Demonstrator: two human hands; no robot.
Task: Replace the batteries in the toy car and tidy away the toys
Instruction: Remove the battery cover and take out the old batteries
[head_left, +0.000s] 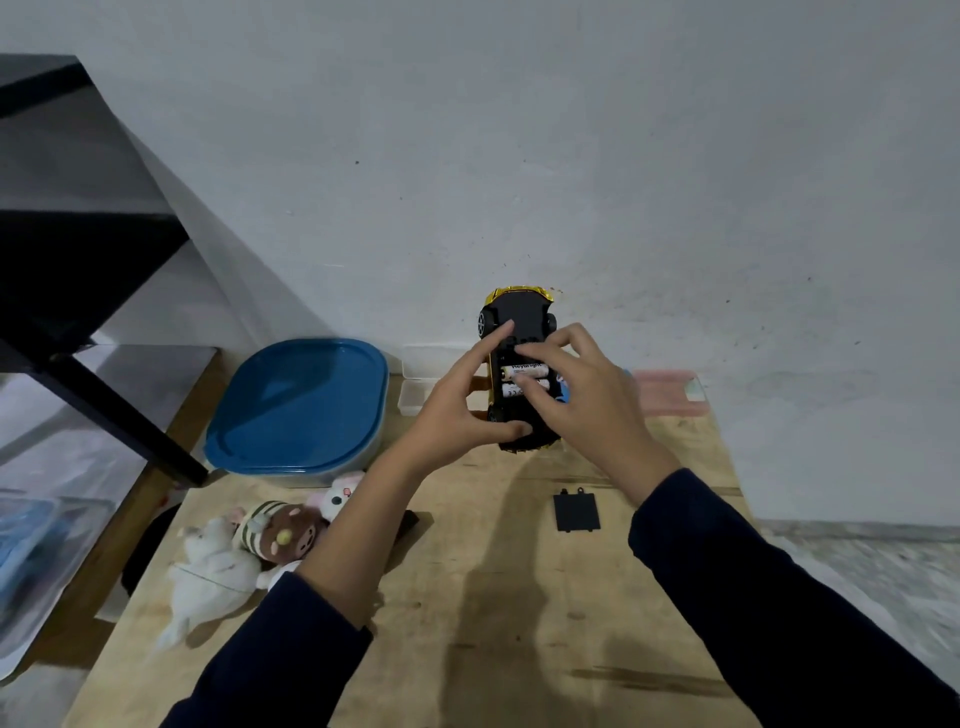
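Note:
A yellow toy car (519, 317) is held upside down above the wooden table (519, 623), its black underside towards me. The battery bay is uncovered and two white batteries (524, 375) lie in it. My left hand (462, 410) grips the car from the left, thumb under its near end and forefinger up its side. My right hand (582, 389) reaches over the bay, its fingertips pressing on the batteries. The black battery cover (576, 512) lies flat on the table, below my right wrist.
A container with a blue lid (301, 405) stands at the table's back left. Several plush toys (249, 551) lie in front of it near the left edge. Clear plastic boxes (421, 384) and a pink-lidded one (670, 392) sit against the wall. A black shelf frame (104, 405) stands left.

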